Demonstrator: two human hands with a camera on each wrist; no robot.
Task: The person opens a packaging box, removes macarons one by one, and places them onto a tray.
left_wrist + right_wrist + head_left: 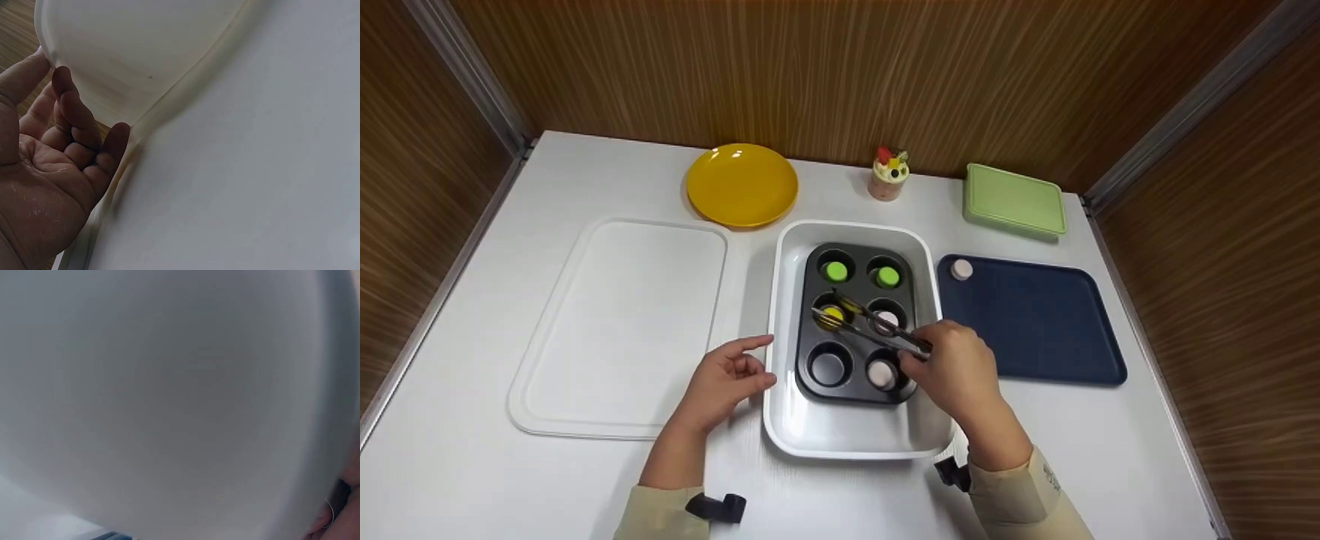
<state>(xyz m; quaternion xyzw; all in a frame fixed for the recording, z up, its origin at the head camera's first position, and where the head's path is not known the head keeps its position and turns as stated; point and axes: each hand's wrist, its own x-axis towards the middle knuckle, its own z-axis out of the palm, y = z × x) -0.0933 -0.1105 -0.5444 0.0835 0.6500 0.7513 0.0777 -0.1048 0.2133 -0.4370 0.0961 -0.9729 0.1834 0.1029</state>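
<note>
One deep white rectangular tray (855,441) mid-frame, its left rim touched by the spread left grip (724,386), holds one dark-grey six-cup muffin tin (858,394). The right grip (956,371) pinches one pair of metal tongs (900,331), tips parted at one yellow round piece (834,311) below frame centre, which an off-centre squeeze could drop. Two green pieces (835,271) and three pale-pink ones (881,374) show

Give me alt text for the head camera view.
The right hand holds tongs over a yellow piece in a six-cup muffin tin, which sits in a white tub; the left hand touches the tub's rim.
</note>
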